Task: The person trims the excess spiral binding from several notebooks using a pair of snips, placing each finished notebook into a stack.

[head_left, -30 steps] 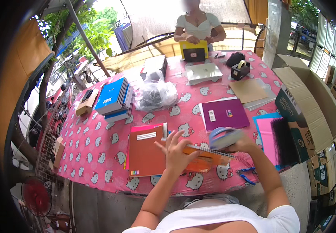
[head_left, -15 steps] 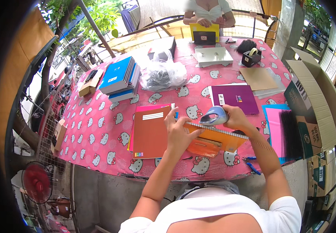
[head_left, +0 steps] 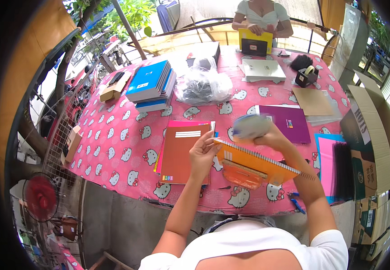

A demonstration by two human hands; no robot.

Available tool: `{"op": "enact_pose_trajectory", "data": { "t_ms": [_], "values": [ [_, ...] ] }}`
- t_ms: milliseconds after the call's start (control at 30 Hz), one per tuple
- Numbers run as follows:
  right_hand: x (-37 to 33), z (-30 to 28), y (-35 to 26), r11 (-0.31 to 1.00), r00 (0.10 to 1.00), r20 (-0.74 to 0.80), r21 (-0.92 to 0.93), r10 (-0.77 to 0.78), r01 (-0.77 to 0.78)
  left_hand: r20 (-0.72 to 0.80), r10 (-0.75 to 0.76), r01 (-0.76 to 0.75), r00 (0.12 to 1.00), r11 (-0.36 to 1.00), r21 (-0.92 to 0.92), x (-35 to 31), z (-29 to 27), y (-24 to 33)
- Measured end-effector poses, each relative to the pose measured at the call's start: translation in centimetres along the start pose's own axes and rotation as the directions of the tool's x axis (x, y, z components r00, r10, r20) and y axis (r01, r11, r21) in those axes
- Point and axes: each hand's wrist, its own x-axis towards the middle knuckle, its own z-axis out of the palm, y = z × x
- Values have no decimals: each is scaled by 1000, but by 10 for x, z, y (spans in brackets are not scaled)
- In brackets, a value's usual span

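Observation:
An orange spiral notebook (head_left: 260,163) leans on its long edge, its coil along the top. The coil's right end sticks out beside my right forearm. At the notebook's left upper corner, my left hand (head_left: 204,150) pinches the end with thumb and fingers. My right hand (head_left: 269,137) grips a blue-grey hand-held tool (head_left: 250,126), blurred by motion, just above the coil. Against the notebook's near side rests an orange-red block with a wooden strip (head_left: 243,174). A brown notebook (head_left: 183,155) lies flat on other coloured ones, left of my left hand.
Blue notebooks (head_left: 147,83) are stacked at the back left beside a clear plastic bag (head_left: 204,87). A purple notebook (head_left: 289,123), a pink cover with black coils (head_left: 327,164), blue pliers (head_left: 297,203) and a cardboard box (head_left: 375,135) lie right. Across the table, a person holds a yellow notebook (head_left: 267,43).
My right hand has lifted the tool off the coil, up and to the left. My left hand's fingers have drawn together at the notebook's corner. The whole view has shifted slightly.

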Motion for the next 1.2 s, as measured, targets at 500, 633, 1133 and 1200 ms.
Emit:
{"op": "enact_pose_trajectory", "data": {
  "t_ms": [500, 633, 1133, 1200],
  "values": [
    [-277, 7, 30, 278, 820, -505, -775, 268, -568, 257, -145, 181, 956, 976, -123, 25, -15, -7],
    [-329, 44, 55, -49, 807, -588, -808, 54, -586, 302, -68, 165, 951, 937, -309, 32, 9, -6],
    [-176, 97, -127, 494, 727, -516, -824, -453, -277, 461, 532, -654, 710, 741, 153, -34, 131, 67],
    [-177, 97, -123, 497, 734, -527, -816, -429, -295, 466, 548, -675, 695, 721, 158, -35, 132, 63]
  ]
}}
